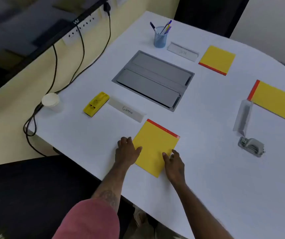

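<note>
The left hand's fingers [124,140] lie fairly straight and flat on the desk [207,169], just off the left long edge of the yellow pad [155,145], with the thumb resting on the pad's surface. The right hand's fingers [175,152] are relaxed and loosely spread at the opposite long edge, low down near the pad's near corner, thumb on the sheet. As far as this view shows, neither hand curls round anything.

So the pad sits between the 2 hands, touching both. The left hand [127,150] is a little farther up its side than the right hand [173,165]. Neither hand is nearer; any slide or squaring would likely be shared, each pressing in from its own side.

The pad lies flat on the near side of the grey hatch [153,80] sunk into the desk. Its long axis runs from the person's edge of the desk away towards the hatch. The red strip [163,128] marks the far short end, the end facing the hatch.

Just to the near left of the hatch stands a name card [127,111], between it and the pad, and a yellow eraser block [96,104] lies left of that. Beyond the hatch is a pen cup [160,38]. To its right lie 2 more yellow pads [217,59] [274,100], and to its near right a hole punch [251,146].
</note>
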Motion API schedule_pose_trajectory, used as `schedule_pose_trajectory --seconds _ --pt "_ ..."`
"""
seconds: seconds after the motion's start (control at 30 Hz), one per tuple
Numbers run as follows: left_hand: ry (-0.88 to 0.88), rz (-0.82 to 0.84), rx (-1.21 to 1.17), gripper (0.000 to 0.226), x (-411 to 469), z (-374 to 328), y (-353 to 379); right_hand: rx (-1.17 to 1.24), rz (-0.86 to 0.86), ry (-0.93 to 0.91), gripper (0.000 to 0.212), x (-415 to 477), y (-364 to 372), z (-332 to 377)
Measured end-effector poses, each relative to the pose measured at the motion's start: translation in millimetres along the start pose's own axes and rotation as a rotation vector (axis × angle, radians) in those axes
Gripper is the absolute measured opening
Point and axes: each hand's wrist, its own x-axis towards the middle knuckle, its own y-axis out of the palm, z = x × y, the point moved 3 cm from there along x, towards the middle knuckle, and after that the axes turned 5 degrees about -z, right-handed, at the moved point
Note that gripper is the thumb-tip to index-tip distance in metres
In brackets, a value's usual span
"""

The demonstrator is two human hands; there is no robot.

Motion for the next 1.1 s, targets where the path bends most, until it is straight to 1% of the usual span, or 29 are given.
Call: schedule_pose_trajectory --seconds 0.1,0.23,0.33,0.4,0.43,0.5,0.6,0.63,0.7,0.77,0.83,0.9,1.0,1.1 --pt "-0.072 0.058 -0.024 0.077 4.5 -1.3 8.8 0.106 -0.075 0.105 0.066 7.0 6.3 -1.1" --pt "-0.106 0.069 -0.042 0.075 4.1 -9.4 14.5 0.213 -0.137 0.246 0.066 9.0 7.4 -0.5" --pt "-0.162 0.074 -0.093 0.076 6.1 -8.7 14.8 0.33 -0.182 0.34 0.062 13.5 4.2 -4.7" --pt "-0.183 0.074 -0.116 0.072 7.3 -7.0 15.2 0.375 -0.201 0.387 0.057 19.6 4.2 -10.6" --pt "-0.191 0.074 -0.134 0.069 7.8 -5.8 15.7 0.388 -0.198 0.398 0.05 21.6 4.1 -12.8" --pt "-0.207 0.076 -0.169 0.065 7.8 -3.2 18.1 0.408 -0.17 0.408 0.025 26.0 6.0 -19.8" --pt "-0.24 0.085 -0.188 0.06 6.7 0.0 21.5 0.403 -0.148 0.421 0.029 27.2 7.6 -26.5" --pt "-0.258 0.085 -0.204 0.059 5.9 0.7 22.7 0.398 -0.151 0.421 0.035 29.7 9.1 -32.2" --pt "-0.287 0.066 -0.27 0.055 5.1 0.3 24.4 0.408 -0.138 0.414 0.038 28.7 7.5 -32.1" --pt "-0.293 0.043 -0.414 0.046 4.6 -1.8 24.2 0.421 -0.121 0.419 0.039 28.4 4.4 -33.5" --pt "-0.288 0.037 -0.573 0.036 3.4 -5.9 20.5 0.433 -0.09 0.429 0.036 29.0 -0.7 -34.9" --pt "-0.25 0.036 -0.632 0.031 2.4 -9.6 14.9 0.436 -0.069 0.432 0.031 30.6 -7.1 -36.3" --pt "-0.171 0.027 -0.642 0.034 0.9 -14.3 2.6 0.436 -0.041 0.413 0.026 31.4 -18.8 -35.8" --pt "-0.119 0.013 -0.699 0.03 -3.6 -20.4 -15.0 0.473 -0.025 0.382 0.023 33.1 -29.6 -25.4"
